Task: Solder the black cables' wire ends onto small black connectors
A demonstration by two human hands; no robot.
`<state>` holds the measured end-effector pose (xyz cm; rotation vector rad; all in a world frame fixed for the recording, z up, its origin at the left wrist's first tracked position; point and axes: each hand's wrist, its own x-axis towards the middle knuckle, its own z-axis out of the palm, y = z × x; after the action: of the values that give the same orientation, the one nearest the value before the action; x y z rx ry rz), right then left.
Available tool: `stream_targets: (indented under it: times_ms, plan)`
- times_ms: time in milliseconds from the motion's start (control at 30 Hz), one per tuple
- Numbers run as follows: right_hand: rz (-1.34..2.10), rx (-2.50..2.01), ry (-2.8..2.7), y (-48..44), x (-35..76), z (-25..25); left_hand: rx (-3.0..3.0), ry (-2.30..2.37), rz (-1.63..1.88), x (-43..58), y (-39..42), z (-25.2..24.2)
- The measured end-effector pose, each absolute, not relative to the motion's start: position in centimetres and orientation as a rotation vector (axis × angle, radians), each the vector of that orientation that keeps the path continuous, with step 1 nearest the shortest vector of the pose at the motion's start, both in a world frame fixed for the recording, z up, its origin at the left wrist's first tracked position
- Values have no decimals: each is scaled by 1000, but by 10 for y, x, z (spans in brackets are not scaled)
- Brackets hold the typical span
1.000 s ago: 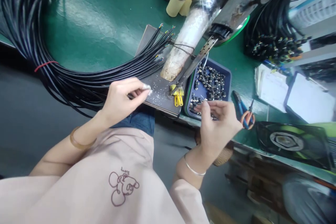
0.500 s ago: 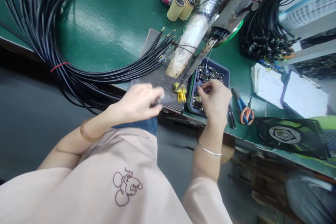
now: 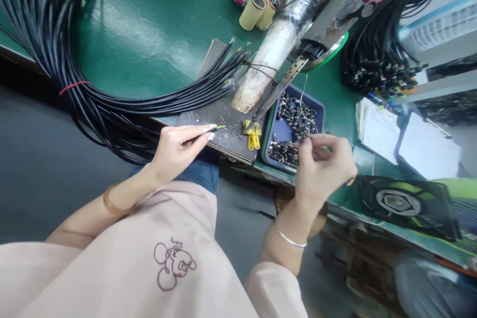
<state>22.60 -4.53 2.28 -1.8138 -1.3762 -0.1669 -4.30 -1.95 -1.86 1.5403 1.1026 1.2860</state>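
My left hand pinches a black cable end whose thin coloured wires point right, over a dark board. On that board sits a small yellow holder, just under the tip of a mounted soldering iron. My right hand is closed at the right side of a blue tray of small black-and-metal connectors. Thumb and fingertips meet on something small and dark, too hidden to name. A thin solder wire curves over the tray near these fingers.
A big bundle of black cables lies at left, its stripped ends reaching the board. A foil-wrapped duct slants down over the board. Right are finished cables, a clipboard and a black fan. Cardboard tubes stand behind.
My right hand has let go of the solder wire and moved right and down along the tray. My left hand has drawn back a little left, and the cable end now shows clearly.
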Motion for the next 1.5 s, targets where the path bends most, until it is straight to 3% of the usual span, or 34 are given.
stream_targets:
  times_ms: [267,500,1500]
  plan:
    - [333,-1396,-1302,-74,162,19,1253,869,916,-33,-14,1]
    - [-97,-1276,-1443,-64,136,-5,1107,793,844,-19,-14,5]
    - [98,-1370,-1403,-71,132,-11,1123,684,693,-18,-7,3]
